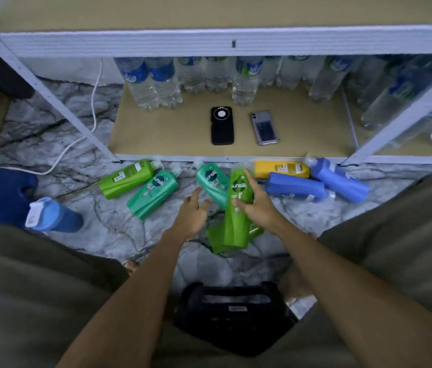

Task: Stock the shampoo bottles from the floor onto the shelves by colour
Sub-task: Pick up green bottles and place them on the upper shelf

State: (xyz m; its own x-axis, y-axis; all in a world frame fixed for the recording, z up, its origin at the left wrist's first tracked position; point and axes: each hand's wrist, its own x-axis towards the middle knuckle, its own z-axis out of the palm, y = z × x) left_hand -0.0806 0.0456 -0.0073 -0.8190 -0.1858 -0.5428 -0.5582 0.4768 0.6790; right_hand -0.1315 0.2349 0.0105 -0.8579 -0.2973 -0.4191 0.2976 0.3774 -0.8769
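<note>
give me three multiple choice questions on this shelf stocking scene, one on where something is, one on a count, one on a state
1. Where do the two phones lie?
A. on the floor among the bottles
B. on the lowest shelf board, in front of the water bottles
C. on the upper shelf

2. How many yellow shampoo bottles are in view?
A. one
B. three
C. none

3. What is the right hand doing?
A. resting flat on the floor
B. gripping a phone
C. gripping a bright green bottle

Answers:
1. B, both phones sit on the brown shelf board with the water bottles behind them.
2. A, a single yellow bottle lies by the shelf edge next to the blue bottles.
3. C, the right hand wraps the bright green bottle, while the left hand is open beside it.
</note>
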